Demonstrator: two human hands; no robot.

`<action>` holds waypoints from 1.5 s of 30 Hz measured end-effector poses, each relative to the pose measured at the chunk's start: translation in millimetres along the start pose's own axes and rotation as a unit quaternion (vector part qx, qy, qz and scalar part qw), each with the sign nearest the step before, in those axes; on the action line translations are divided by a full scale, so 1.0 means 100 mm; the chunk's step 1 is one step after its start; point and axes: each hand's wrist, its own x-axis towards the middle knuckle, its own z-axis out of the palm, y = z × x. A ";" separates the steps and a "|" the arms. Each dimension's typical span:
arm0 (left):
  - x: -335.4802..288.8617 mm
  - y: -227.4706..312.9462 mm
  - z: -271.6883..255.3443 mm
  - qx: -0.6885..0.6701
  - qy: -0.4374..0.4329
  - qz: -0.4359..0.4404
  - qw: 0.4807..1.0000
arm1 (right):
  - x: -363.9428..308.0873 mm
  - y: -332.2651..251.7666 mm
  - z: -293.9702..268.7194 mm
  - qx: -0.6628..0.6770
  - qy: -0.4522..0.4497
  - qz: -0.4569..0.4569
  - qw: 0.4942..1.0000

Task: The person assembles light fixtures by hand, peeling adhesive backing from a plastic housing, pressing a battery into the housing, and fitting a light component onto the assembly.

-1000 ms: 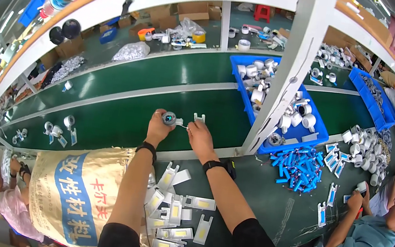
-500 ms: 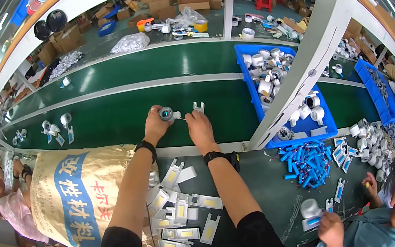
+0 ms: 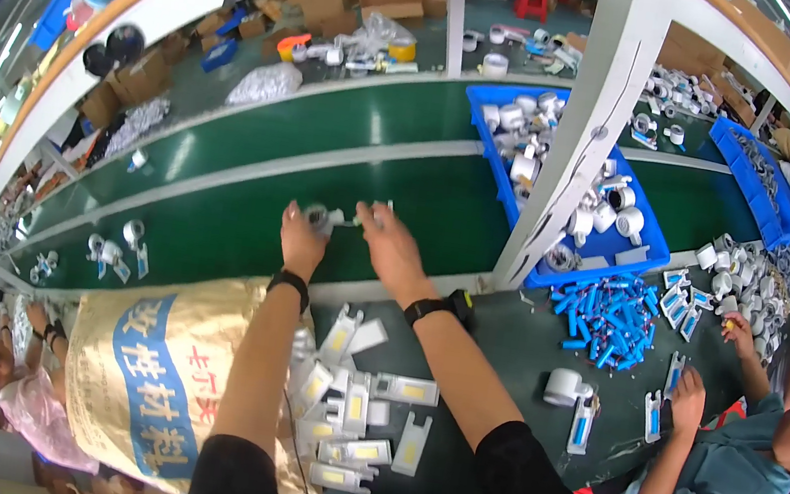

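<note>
Over the green conveyor belt, my left hand (image 3: 303,242) is closed on a round white lamp head (image 3: 317,217) with a short white neck pointing right. Close beside it, my right hand (image 3: 393,249) is closed, its fingertips by the end of that neck. A white panel's forked end (image 3: 390,207) shows just past the right fingers; the rest is hidden by the hand. Whether the two parts touch is blurred. Below my hands, between the forearms, lie several white panels (image 3: 355,406) with yellow strips, piled on the dark green bench.
A gold sack (image 3: 109,379) lies left of my forearm. Beyond the white post (image 3: 581,142), a blue tray (image 3: 653,245) holds white round parts. Blue battery cells (image 3: 607,322) are heaped on the bench at right. A co-worker (image 3: 716,474) sits at the right.
My hands have shifted slightly left in the picture, still close together. The co-worker has let go of a white lamp part, which now lies on the bench, and has drawn that hand back.
</note>
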 end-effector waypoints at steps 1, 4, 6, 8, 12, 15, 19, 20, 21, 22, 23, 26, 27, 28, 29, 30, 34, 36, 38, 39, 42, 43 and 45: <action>-0.05 -0.06 -0.04 0.016 0.057 0.114 0.992 | 0.01 -0.10 -0.19 0.037 -0.007 0.015 0.999; -0.60 0.52 -0.71 -0.028 -0.213 0.177 0.960 | -0.13 -0.30 -0.93 0.103 0.044 0.121 0.986; -1.00 0.61 -0.84 0.026 -0.282 0.286 0.915 | -0.28 -0.47 -1.38 0.260 0.052 0.262 0.928; -1.33 0.53 -0.79 0.104 -0.246 0.284 0.921 | -0.56 -0.59 -1.81 0.451 -0.007 0.392 0.802; -1.53 0.35 -0.73 0.058 -0.309 0.221 0.923 | -1.17 -0.80 -2.26 0.436 -0.072 0.359 0.822; -1.52 0.35 -0.78 0.047 -0.298 0.220 0.928 | -1.63 -0.87 -2.43 0.464 -0.124 0.407 0.777; -1.51 0.31 -0.88 0.032 -0.306 0.280 0.909 | -1.99 -0.86 -2.49 0.372 -0.185 0.397 0.818; -1.54 0.40 -0.94 0.018 -0.291 0.264 0.919 | -2.04 -0.78 -2.39 0.308 -0.164 0.295 0.890; -1.56 0.47 -0.99 0.005 -0.276 0.247 0.929 | -2.12 -0.72 -2.33 0.308 -0.158 0.295 0.891; -1.57 0.37 -1.01 -0.021 -0.264 0.255 0.930 | -2.01 -0.85 -2.26 0.204 -0.151 0.246 0.935; -1.58 0.37 -1.02 -0.018 -0.260 0.258 0.930 | -1.91 -0.93 -2.23 0.094 -0.135 0.195 0.967; -1.66 0.31 -1.06 0.010 -0.323 0.311 0.894 | -1.81 -1.00 -2.00 0.095 -0.177 0.182 0.963; -1.69 0.30 -1.06 0.032 -0.334 0.304 0.892 | -1.77 -1.07 -1.99 0.078 -0.193 0.182 0.961; -1.72 0.27 -1.12 0.037 -0.306 0.320 0.896 | -1.72 -1.16 -2.02 0.100 -0.200 0.193 0.956; -1.77 0.33 -1.22 0.042 -0.281 0.336 0.898 | -1.70 -1.22 -2.05 0.103 -0.199 0.189 0.956; -1.80 0.37 -1.33 0.044 -0.280 0.334 0.899 | -1.70 -1.27 -2.08 0.149 -0.181 0.193 0.953; -2.18 0.84 -1.84 -0.293 -0.244 0.066 0.922 | -1.62 -1.55 -2.23 0.269 -0.169 0.205 0.926; -2.44 1.06 -1.94 -0.392 -0.214 -0.036 0.894 | -1.55 -1.75 -2.30 0.310 -0.191 0.206 0.908; -2.73 1.23 -1.90 -0.358 -0.166 -0.001 0.919 | -1.61 -1.87 -2.31 0.208 -0.148 0.204 0.945; -2.87 1.26 -1.86 -0.348 -0.141 0.018 0.927 | -1.65 -1.93 -2.34 0.154 -0.128 0.203 0.959; -3.18 1.37 -1.95 -0.511 -0.215 -0.052 0.831 | -1.86 -1.87 -2.58 0.442 -0.106 0.407 0.792; -3.29 1.37 -1.93 -0.600 -0.264 -0.102 0.749 | -1.86 -1.86 -2.74 0.555 -0.134 0.488 0.660; -3.54 1.38 -1.83 -0.717 -0.314 -0.108 0.613 | -1.98 -1.91 -2.90 0.553 -0.135 0.527 0.631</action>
